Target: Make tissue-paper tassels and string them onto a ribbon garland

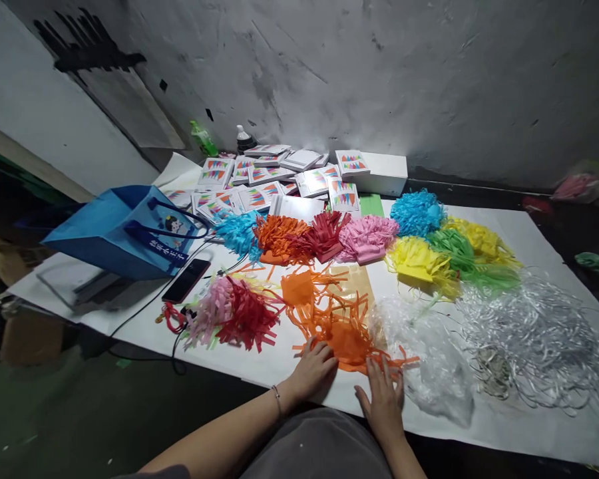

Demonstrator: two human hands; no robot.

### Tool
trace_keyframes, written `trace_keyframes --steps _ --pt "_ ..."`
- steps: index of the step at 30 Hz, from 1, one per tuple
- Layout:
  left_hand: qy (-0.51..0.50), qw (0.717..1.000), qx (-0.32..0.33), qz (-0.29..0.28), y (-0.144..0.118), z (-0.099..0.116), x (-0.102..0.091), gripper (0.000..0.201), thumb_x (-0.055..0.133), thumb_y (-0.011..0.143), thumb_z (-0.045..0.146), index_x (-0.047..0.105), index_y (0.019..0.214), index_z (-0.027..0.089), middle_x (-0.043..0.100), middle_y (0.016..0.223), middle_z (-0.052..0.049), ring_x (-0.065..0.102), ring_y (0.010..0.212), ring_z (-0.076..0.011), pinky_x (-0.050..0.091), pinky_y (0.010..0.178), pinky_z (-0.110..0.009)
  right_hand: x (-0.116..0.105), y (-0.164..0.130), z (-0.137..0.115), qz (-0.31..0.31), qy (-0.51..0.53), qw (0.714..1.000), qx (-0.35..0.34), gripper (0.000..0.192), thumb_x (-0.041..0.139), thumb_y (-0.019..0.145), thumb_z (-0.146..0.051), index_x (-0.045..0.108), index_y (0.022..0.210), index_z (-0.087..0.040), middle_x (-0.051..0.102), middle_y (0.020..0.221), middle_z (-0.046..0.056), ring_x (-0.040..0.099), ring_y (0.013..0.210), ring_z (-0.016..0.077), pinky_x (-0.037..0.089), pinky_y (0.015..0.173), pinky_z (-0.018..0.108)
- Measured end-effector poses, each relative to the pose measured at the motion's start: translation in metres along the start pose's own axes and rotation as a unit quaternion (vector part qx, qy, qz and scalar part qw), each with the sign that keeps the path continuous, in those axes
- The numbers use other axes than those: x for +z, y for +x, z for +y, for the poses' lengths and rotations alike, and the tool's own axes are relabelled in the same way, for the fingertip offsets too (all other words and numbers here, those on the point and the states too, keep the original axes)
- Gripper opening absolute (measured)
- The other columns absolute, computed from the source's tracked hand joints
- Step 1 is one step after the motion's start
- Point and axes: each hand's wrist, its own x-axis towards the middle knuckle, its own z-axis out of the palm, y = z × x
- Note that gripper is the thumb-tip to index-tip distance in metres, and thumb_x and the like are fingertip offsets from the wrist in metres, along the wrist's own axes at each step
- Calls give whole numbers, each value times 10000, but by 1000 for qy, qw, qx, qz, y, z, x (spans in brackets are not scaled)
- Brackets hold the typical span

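Orange tissue piece: the near fringed piece (347,340) lies on the tabletop (274,359) just in front of the person; a 2nd orange piece (297,289) lies beyond it, strips tangled between the 2.
Left hand (318,364): fingers loosely bent at the near-left edge; whether they pinch any paper, I cannot tell.
Right hand (383,392): open, fingers extended onto the near-right strips, thumb apart, no grip visible.
Solid middle: probably the best place to press, since the thin strips look easy to tear.
Strips: would be better teased straight a few at a time, lightly, than tugged in a clump.
Clear plastic (429,362): near the right-hand strips; keeping them off it should prevent snagging.
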Motion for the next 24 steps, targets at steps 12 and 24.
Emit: trace_keyframes --steps 12,24 --pt "-104 981 -162 17 6 9 3 290 543 845 159 609 1121 219 688 986 -63 567 947 -261 336 926 -457 14 18 -26 26 108 992 -51 307 424 944 -159 624 1168 -223 706 1101 56 592 1091 214 292 1039 434" --pt "-238 852 -411 220 -33 -52 -7 322 478 837 307 604 1100 172 677 870 -64 654 805 -241 518 777 -408 3 20 -22 -29 82 996 -18 169 508 896 -112 623 864 -232 622 822 22 564 856 210 322 922 411"
